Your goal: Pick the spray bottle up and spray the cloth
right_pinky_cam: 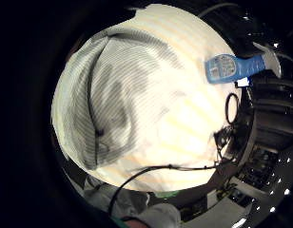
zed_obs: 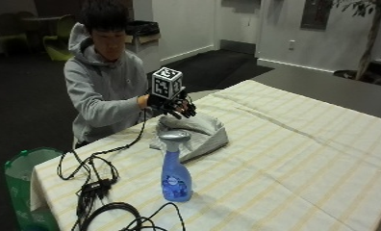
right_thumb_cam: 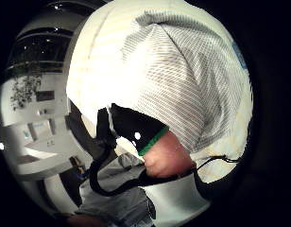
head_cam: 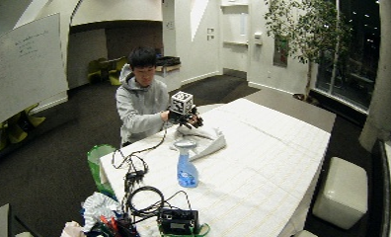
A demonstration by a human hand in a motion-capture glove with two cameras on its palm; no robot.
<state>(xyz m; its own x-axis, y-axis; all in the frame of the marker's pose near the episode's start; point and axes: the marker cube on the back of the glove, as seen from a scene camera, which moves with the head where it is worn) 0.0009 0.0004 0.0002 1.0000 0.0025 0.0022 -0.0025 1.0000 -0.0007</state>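
Hovering above the crumpled grey striped cloth [zed_obs: 194,132], the gloved right hand [zed_obs: 172,105] has its fingers [zed_obs: 185,110] loosely spread, holding nothing. The blue spray bottle [zed_obs: 176,173] stands upright on the bench [zed_obs: 293,144], apart from the cloth on the side away from the person — untouched. Step in hand looks like the reach, not yet the pickup. Next move calls for crossing over the cloth and wrapping the bottle's neck under the grey trigger head [zed_obs: 174,138].
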